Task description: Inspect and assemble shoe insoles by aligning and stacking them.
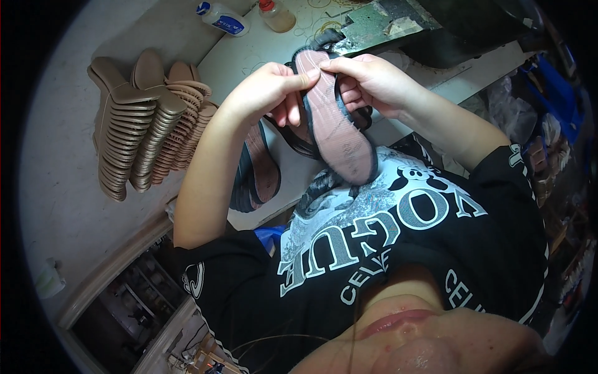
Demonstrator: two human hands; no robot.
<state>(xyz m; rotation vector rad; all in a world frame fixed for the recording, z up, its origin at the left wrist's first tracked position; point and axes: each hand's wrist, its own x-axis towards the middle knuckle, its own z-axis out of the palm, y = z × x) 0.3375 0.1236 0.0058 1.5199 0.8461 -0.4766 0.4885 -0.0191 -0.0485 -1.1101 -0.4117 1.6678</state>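
Both hands hold a sandal insole (341,134), pinkish on the face turned toward me and edged in black, with dark strap-like pieces behind it. My left hand (274,92) pinches its upper left edge, thumb on the pink face and fingers curled behind. From the other side, my right hand (372,84) grips the same upper end, its thumb tip close to the left thumb. Thin pale lines and dark scuffs mark the pink surface. Below my left wrist, similar black-edged pink insoles (266,171) lie on the white table (215,68), partly hidden by my forearm.
Several tan shoe soles (128,134) stand nested in rows at the left. A white-and-blue bottle (221,19) and a red-capped bottle (278,17) are at the back. A worn green plate (380,28) lies at the far side. Plastic bags (514,106) sit at the right.
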